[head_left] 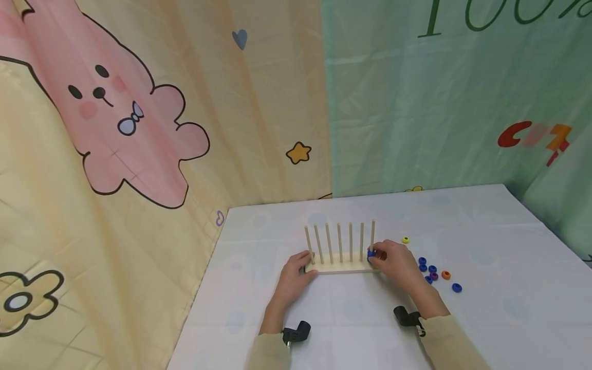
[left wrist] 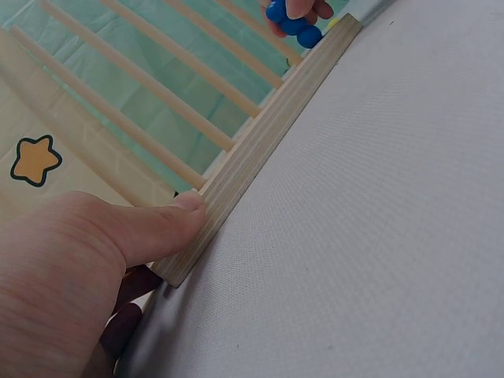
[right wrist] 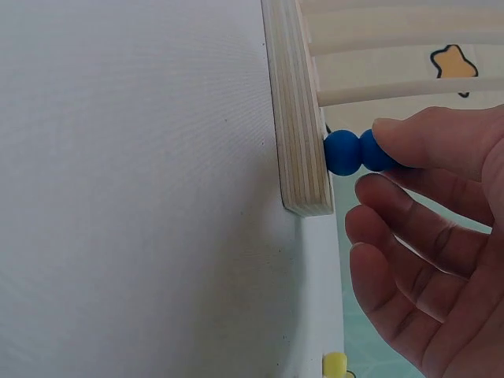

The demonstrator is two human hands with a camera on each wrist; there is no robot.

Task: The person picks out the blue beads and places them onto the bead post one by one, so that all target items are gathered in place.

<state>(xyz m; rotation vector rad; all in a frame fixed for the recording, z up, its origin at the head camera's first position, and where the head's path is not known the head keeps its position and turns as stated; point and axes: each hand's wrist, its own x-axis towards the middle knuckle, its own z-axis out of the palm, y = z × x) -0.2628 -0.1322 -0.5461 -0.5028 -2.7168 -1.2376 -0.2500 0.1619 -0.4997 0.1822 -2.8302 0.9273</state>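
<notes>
While the left hand (head_left: 292, 277) grips the left end of a wooden base (head_left: 342, 267), its thumb against the front edge in the left wrist view, we see the right hand (head_left: 396, 263) pinching a blue bead (right wrist: 373, 153) at the base's other end. The base lies right of centre in the lower half of the head view, on a white-covered bench (head_left: 351, 318), and seven slender rods (head_left: 339, 242) rise from it in a row. We find the pinched bead low on the rightmost rod; in the right wrist view, a lower bead (right wrist: 342, 153) sits between it and the wood, touching both.

Right of that hand, in the lower right of the head view, we count five loose blue beads (head_left: 457, 288), a purple bead (head_left: 433, 276) among them and an orange bead (head_left: 446, 275) just beside. A yellow bead (head_left: 405, 240) lies apart, above this group. Behind the bench we see a yellow curtain (head_left: 268, 103) filling the upper left and a green curtain (head_left: 416, 113) the upper right.
</notes>
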